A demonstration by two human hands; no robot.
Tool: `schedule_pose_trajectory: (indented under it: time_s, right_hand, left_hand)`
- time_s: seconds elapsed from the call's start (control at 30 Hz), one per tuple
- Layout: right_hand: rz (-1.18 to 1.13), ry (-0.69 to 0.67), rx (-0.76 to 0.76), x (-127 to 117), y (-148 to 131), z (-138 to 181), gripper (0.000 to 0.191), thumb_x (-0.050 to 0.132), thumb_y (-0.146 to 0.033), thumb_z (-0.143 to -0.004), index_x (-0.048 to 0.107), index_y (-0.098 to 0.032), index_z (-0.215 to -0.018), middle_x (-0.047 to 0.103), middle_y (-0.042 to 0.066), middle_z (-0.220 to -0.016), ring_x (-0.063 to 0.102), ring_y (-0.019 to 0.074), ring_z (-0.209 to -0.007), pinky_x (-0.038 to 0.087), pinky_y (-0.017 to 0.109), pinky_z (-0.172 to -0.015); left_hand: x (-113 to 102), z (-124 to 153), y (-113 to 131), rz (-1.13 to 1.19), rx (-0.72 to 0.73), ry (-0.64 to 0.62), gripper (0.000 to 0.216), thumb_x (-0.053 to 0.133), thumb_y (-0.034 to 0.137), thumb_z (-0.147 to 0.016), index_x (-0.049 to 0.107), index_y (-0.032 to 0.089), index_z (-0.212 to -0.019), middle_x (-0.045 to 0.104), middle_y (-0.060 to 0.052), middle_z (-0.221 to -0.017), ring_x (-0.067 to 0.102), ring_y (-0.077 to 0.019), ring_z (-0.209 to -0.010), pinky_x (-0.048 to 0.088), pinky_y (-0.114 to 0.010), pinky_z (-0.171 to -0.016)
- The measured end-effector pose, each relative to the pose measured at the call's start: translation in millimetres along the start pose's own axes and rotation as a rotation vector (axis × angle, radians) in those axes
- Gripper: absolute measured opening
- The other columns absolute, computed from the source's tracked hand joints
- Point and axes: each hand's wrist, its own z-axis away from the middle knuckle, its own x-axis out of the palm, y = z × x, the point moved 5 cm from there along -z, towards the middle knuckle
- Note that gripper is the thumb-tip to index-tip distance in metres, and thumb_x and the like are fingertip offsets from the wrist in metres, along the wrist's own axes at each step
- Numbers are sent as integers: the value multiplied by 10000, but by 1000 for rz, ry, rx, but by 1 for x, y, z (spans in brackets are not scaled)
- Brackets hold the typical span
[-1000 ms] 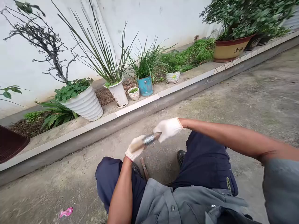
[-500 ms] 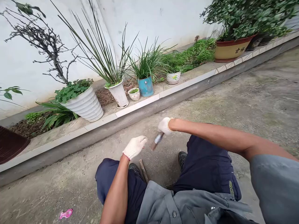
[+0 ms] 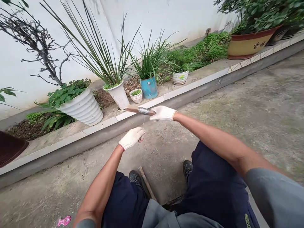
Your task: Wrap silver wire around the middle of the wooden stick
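Note:
My right hand [image 3: 163, 113], in a white glove, is closed on one end of a wooden stick wound with a coil of thin wire [image 3: 143, 110]; the stick lies level and points left. A thin strand of wire [image 3: 142, 123] runs down from the coil to my left hand [image 3: 131, 137], also gloved, which pinches the strand just below the stick. Both hands are held out in front of my knees, above the concrete ground. A second wooden stick [image 3: 146, 183] lies on the ground between my shoes.
A raised kerb [image 3: 99, 133] carries a row of potted plants: a ribbed white pot [image 3: 82, 107], a tall white pot [image 3: 121, 95], a small bowl [image 3: 136, 96], a blue pot [image 3: 149, 87] and a large tan pot [image 3: 249, 44]. A pink scrap [image 3: 63, 220] lies at lower left.
My right hand has raised the stick and swung it level, pointing left. My left hand, which had let go of the stick, now pinches a wire strand drawn out from the coil.

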Motion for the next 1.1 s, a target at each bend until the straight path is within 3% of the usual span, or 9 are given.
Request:
schedule_pose_trajectory:
  time_s: [0.1,0.17,0.27,0.43,0.57,0.8,0.87,0.97,1.1]
  right_hand:
    - [224,100,113,8,26,-24,318,593,-387,-868,698,-175,-1081,757,125,-950,682,215,-818,427,271,-668]
    - [413,27,176,25,42,-31,318,660,-323,-809,721,-163,-1077,755,179,-994,697,267,-866,452,317,-702]
    - [545,-296,154,64,60,-26,281,763,-237,-665,753,-150,-931,744,154,-860,688,270,-798,468,341,-704]
    - [373,-791,-169,109,61,9,186,741,-302,-650,711,-189,-794,632,-13,-642,586,158,-631,403,271,-625]
    - [127,-667,-231,88,46,14,226,694,-395,-719,675,-198,-827,611,-46,-662,530,115,-610,348,238,-585]
    - [199,-100,77,43,64,-27,248,595,-421,-859,675,-210,-962,682,30,-786,603,162,-684,371,256,-589]
    - [352,-133,162,51,74,-34,216,603,-312,-851,696,-211,-1018,717,83,-853,643,201,-722,405,284,-618]
    - [561,-361,198,77,84,-32,274,656,-178,-761,737,-191,-1022,738,133,-898,677,248,-743,454,335,-660]
    - [555,-724,-65,113,73,-9,208,727,-199,-658,753,-198,-864,717,67,-789,668,236,-736,458,337,-689]
  left_hand:
    - [6,-14,-7,-141,-31,-78,310,420,419,-983,620,198,-899,651,16,-685,591,-146,-553,434,-260,-578]
    - [8,-22,-10,-245,-3,-113,320,427,416,-987,615,206,-834,635,24,-655,569,-146,-549,411,-264,-596]
    - [6,-33,-16,-363,60,-107,355,420,405,-1004,600,214,-765,629,15,-667,551,-155,-607,386,-268,-639]
    - [5,-48,-32,-362,101,-106,371,425,393,-1011,595,218,-730,615,8,-665,535,-164,-634,380,-276,-671]
    - [15,-54,-47,-248,-15,-140,331,511,428,-972,601,221,-730,609,10,-638,550,-166,-610,406,-274,-648]
    - [36,-48,-36,-111,-21,-226,353,411,428,-1001,575,216,-770,646,9,-668,604,-154,-565,438,-265,-612]
    - [37,-45,-35,-85,-31,-242,325,432,413,-981,581,217,-770,652,14,-663,607,-150,-556,443,-260,-611]
    - [35,-43,-42,-85,-85,-255,312,445,413,-966,599,220,-774,660,14,-662,610,-152,-550,435,-259,-585]
    - [32,-41,-50,-135,-98,-258,315,458,431,-963,618,223,-789,662,15,-665,607,-152,-550,423,-258,-564]
